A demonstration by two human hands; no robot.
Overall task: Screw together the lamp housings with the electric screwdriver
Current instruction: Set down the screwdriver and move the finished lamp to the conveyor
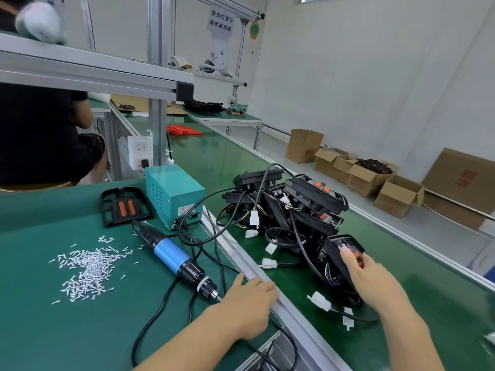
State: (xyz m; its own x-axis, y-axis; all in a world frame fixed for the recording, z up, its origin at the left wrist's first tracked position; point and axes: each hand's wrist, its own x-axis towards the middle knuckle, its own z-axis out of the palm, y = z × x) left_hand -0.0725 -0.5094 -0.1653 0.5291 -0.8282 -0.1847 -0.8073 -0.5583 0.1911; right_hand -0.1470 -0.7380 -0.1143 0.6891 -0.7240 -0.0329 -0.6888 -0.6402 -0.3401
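the person's right hand point(371, 279) is reaching out at about 4 o'clock in the view and is grasping a black lamp housing point(338, 259), the thumb lying across its face near an orange part while the fingers are wrapping round its far edge. this housing is standing tilted on the green conveyor belt point(417, 303), at the near end of a pile of lamp housings point(297, 204) that is sitting toward 2 o'clock of centre, tangled with black cables and white connectors point(254, 218). the left hand point(249, 301) is lying at about 6 o'clock with its fingers relaxed and released, holding nothing, the fingertips resting on the aluminium rail point(270, 285) that is dividing the belt from the green work mat point(53, 317). just to 9 o'clock of that hand the electric screwdriver point(176, 259) is lying flat on the mat, its blue body pointing its bit toward the left hand, the tip close beside the wrist but whether it is touching cannot be told. its cable is running back to a teal power box point(174, 194) that is standing at about 11 o'clock of the screwdriver. a heap of small silver screws point(88, 269) is lying loose on the mat at 9 o'clock, well apart from both hands. beyond it, at 10 o'clock, a single black frame with two orange strips point(124, 206) is lying flat beside the power box. cardboard boxes point(375, 180) are standing on the floor at 3 o'clock, and another person in dark clothes point(40, 135) is sitting at 9 o'clock behind the bench.
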